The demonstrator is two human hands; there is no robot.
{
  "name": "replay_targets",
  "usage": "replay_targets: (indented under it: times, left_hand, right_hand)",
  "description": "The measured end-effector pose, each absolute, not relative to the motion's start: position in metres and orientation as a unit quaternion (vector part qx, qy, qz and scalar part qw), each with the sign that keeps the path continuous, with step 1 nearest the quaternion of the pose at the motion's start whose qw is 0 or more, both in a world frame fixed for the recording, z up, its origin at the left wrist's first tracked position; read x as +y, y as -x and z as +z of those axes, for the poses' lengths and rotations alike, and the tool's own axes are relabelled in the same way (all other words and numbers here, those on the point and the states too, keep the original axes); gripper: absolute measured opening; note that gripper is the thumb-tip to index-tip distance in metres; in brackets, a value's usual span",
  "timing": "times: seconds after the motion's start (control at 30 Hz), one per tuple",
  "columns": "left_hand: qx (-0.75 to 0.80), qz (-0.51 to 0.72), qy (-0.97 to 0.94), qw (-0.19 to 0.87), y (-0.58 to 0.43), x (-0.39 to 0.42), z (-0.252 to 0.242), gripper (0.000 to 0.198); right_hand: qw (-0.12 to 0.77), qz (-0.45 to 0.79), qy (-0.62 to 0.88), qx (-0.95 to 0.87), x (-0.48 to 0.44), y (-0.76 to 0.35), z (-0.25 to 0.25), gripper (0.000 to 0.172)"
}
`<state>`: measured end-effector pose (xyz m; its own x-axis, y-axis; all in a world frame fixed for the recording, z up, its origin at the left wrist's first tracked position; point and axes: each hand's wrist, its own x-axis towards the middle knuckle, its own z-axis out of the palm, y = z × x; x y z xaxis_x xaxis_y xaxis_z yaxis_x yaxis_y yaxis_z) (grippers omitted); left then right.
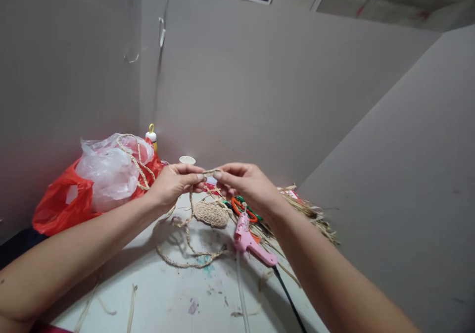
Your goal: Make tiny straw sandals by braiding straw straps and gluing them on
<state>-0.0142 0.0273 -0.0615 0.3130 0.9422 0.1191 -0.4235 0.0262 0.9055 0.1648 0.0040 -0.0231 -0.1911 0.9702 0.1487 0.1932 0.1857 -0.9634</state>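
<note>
A thin tan cord of braided straw (211, 171) is stretched between my two hands above the table. My left hand (181, 178) pinches one part of it between thumb and fingertips. My right hand (241, 179) pinches it a short way to the right. From the left hand the braided cord hangs down and lies in loose loops (181, 263) on the table. Below the hands rests an oval coiled straw piece (211, 214). A pink glue gun (243, 234), with a glue stick and a black cable, lies beneath my right hand.
Scissors with orange handles (243, 209) lie behind the glue gun. A bundle of dry straw (315, 219) spreads to the right. Red and white plastic bags (111, 174), a yellow-capped bottle (151, 136) and a white cup (187, 160) stand at the back left. Grey panels surround the white table (166, 303).
</note>
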Motion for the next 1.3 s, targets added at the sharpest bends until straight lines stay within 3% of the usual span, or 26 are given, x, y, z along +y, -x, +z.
replay_targets:
  times: [0.07, 0.2, 0.5, 1.0, 1.3]
  left_hand:
    - [0.303, 0.474, -0.471, 0.679, 0.018, 0.035, -0.076, 0.013]
    - [0.359, 0.415, -0.469, 0.692, 0.02, 0.048, -0.107, 0.007]
    - [0.396, 0.367, -0.471, 0.697, 0.006, 0.065, -0.151, 0.006]
    - [0.442, 0.359, -0.564, 0.598, -0.019, 0.069, -0.153, 0.008]
    - [0.435, 0.362, -0.557, 0.608, -0.015, 0.066, -0.15, 0.009]
  right_hand:
    - [0.379, 0.389, 0.515, -0.664, 0.001, -0.177, -0.038, 0.026]
    - [0.248, 0.143, 0.608, -0.741, 0.001, -0.203, -0.073, 0.024]
    - [0.15, 0.09, 0.627, -0.759, 0.017, -0.235, -0.124, 0.028]
    - [0.134, 0.047, 0.63, -0.763, 0.017, -0.234, -0.129, 0.026]
    - [0.25, 0.016, 0.556, -0.793, 0.018, -0.22, -0.129, 0.022]
